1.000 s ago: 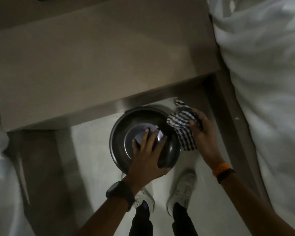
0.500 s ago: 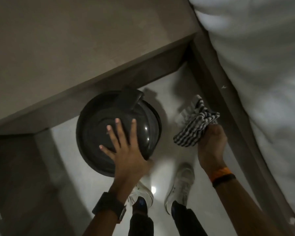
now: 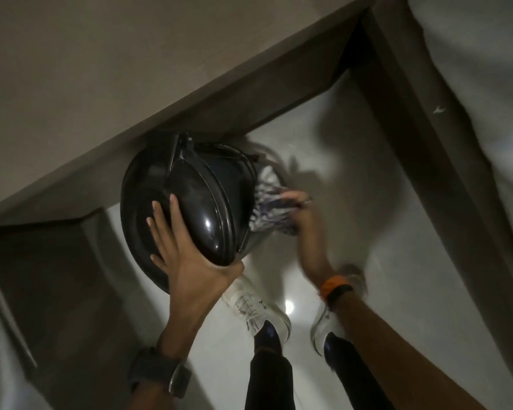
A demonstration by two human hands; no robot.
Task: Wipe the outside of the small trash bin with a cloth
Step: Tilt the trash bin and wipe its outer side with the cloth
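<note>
Wiping's underway: left hand [image 3: 187, 250] fingers spread flat on the glossy black round plastic bin [image 3: 196, 208]'s lid, right hand [image 3: 299, 214] gripping the blurry checkered cloth [image 3: 267, 208] against its side, most of the outside probably left.

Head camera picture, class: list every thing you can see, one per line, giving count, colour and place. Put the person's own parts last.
Trash bin: one, glossy black with a domed lid, centre, tilted, partly under the table edge.
Cloth: one, dark and white checked, pressed against the bin's right side.
Table: one, beige-brown, top left, above the bin.
Floor: one, pale and shiny, centre.
Bedding: white, right edge.
Shoes: two, white, on the floor at bottom centre.
Watch: one, dark, left wrist.
Wristbands: two, orange and black, right wrist.
Left hand: one, spread over the bin's lid.
Right hand: one, blurred, gripping the cloth.
</note>
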